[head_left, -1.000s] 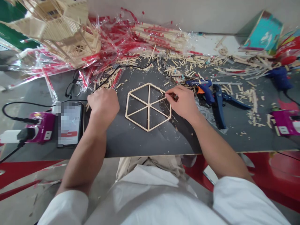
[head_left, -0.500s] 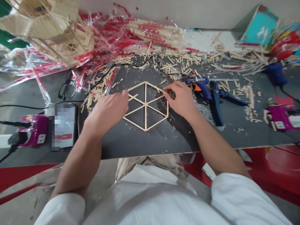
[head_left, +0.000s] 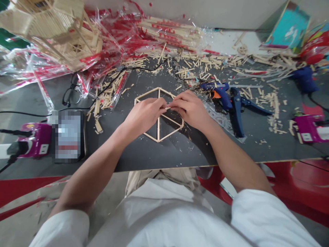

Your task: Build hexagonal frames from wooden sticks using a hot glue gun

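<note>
A hexagonal frame of wooden sticks with spokes [head_left: 158, 130] lies flat on the dark table, partly covered by my hands. Over its middle, my left hand [head_left: 145, 115] and my right hand [head_left: 191, 110] meet, fingertips almost touching. Pinched between them is a short wooden stick [head_left: 168, 108], of which only a small end shows. Both hands are closed. To the right of my right hand lie a blue glue gun with an orange trigger [head_left: 223, 95] and a dark blue hand cutter [head_left: 236, 115].
Short stick offcuts [head_left: 203, 63] are strewn along the back, with plastic-wrapped stick bundles [head_left: 169, 31] behind. A large stick model [head_left: 53, 27] stands back left. Eyeglasses [head_left: 72, 96], a phone [head_left: 69, 137] and a purple power adapter [head_left: 37, 139] sit left; another purple adapter [head_left: 307, 128] is right.
My left hand has moved right from the frame's left corner, and my right hand slightly left from its upper right side. They now meet over the middle at a short stick.
</note>
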`<state>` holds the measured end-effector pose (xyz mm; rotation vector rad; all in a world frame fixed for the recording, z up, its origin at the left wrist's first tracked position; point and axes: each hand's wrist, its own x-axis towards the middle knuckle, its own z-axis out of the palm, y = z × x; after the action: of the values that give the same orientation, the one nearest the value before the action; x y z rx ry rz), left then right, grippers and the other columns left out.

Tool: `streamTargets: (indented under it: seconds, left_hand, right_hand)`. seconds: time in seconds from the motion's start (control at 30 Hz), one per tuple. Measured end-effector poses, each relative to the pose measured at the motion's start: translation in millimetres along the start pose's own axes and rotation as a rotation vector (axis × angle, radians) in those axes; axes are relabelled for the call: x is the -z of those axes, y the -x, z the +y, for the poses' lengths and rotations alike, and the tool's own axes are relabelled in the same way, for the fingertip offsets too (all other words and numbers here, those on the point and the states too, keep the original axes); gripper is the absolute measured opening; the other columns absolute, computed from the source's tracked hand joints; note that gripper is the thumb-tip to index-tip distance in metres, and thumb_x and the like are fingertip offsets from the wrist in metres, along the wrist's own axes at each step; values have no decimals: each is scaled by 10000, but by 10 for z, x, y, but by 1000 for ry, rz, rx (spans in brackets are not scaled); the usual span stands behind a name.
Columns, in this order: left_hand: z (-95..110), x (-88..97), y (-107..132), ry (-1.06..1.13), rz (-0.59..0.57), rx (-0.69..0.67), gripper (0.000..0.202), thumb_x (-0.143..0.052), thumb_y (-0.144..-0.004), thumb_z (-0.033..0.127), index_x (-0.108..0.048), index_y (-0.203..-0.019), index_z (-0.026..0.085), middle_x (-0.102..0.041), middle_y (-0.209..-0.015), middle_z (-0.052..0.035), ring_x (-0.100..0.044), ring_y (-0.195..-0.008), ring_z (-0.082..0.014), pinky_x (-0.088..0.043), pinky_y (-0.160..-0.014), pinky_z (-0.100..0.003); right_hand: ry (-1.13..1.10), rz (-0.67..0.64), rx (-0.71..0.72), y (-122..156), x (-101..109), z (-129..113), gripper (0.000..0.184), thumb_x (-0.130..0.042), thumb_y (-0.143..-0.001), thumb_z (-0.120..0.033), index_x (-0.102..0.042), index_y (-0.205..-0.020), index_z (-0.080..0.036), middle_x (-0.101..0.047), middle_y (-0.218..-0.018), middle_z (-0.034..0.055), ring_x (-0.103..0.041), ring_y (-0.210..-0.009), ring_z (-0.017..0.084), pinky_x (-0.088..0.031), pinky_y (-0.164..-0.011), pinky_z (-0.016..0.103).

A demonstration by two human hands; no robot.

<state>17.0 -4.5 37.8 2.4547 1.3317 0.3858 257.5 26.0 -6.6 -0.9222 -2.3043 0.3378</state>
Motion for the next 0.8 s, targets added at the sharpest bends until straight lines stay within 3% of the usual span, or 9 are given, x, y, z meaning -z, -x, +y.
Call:
streamTargets:
  seconds: [0.13,0.27,0.63,0.8]
  left_hand:
    - [-37,46,17,-55,-82,23,302,-728,-1037,392,-692,-1265,197,-771,-1241,-96,-749,-1112,-278,-558,-844,-344]
    - [-65,55,22,-83,-84,35,365,-767,-1004,418,-705,-1285,193,-743,-1292,-109,-745,-1102,-292,-570,-861,-366]
    - [-89,-188,-40,-36,46,111,267,-578,-1062,316,-813,-1076,192,-774,-1098,-100,-729,-988,-243,-551,-825,-357]
    - [-54,-208,-42,-30,70,141,285,-567,-1049,327,-813,-1031,186,-787,-1091,-99,-730,-935,-237,-546,-788,-358]
  right_hand:
    - [54,4,-51,-8,26,120,215,-610,-1084,-265,-819,-1033,-252,-745,-1074,96,-630,-1077,282,-519,-1000,495]
    - [73,-41,-106,16,36,208,199,-644,-1065,-283,-842,-1049,-262,-714,-1097,104,-613,-1074,294,-527,-1003,522]
    - [18,-61,-179,2,46,169,128,-719,-1019,-252,-838,-1065,-239,-719,-1101,108,-662,-1093,304,-535,-1010,509]
    - [-32,24,-351,15,214,190,153,-717,-1004,-270,-827,-1102,-226,-776,-1143,103,-711,-995,278,-565,-950,479]
